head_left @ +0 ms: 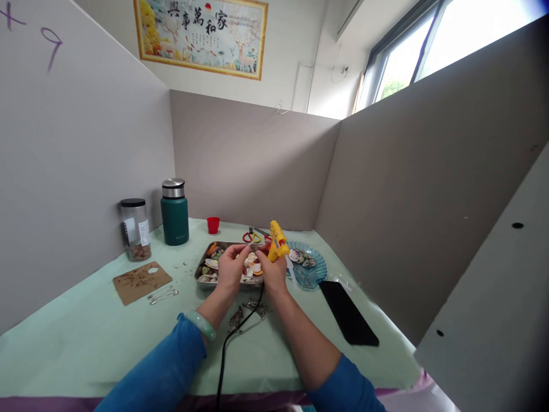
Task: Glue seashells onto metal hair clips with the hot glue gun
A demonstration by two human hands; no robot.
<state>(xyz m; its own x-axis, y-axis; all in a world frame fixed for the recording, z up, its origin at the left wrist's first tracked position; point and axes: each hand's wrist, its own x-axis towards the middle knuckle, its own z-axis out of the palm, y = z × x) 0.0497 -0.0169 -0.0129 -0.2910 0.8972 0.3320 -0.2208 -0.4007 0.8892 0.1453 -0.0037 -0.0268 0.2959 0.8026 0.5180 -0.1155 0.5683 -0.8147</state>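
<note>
My right hand (274,273) is closed around a yellow hot glue gun (278,240), its nozzle pointing up and away. A whitish glue stick (291,272) sticks out of its back end, and a black cord (225,349) runs down from it. The fingertips of my left hand (231,266) are pinched together close to my right fingertips; what they hold, if anything, is too small to make out. Both hands are over a metal tray (206,285) of shells and small pieces. Right of the gun, a blue glass plate (315,274) carries several decorated clips.
Left stand a green bottle (175,217), a jar (136,234) and a brown board (141,283) beside metal pins (163,294). A red cup (213,225) and scissors (249,236) are behind. Metal clips (235,319) lie in front; a black phone (349,313) lies right. Partitions enclose the table.
</note>
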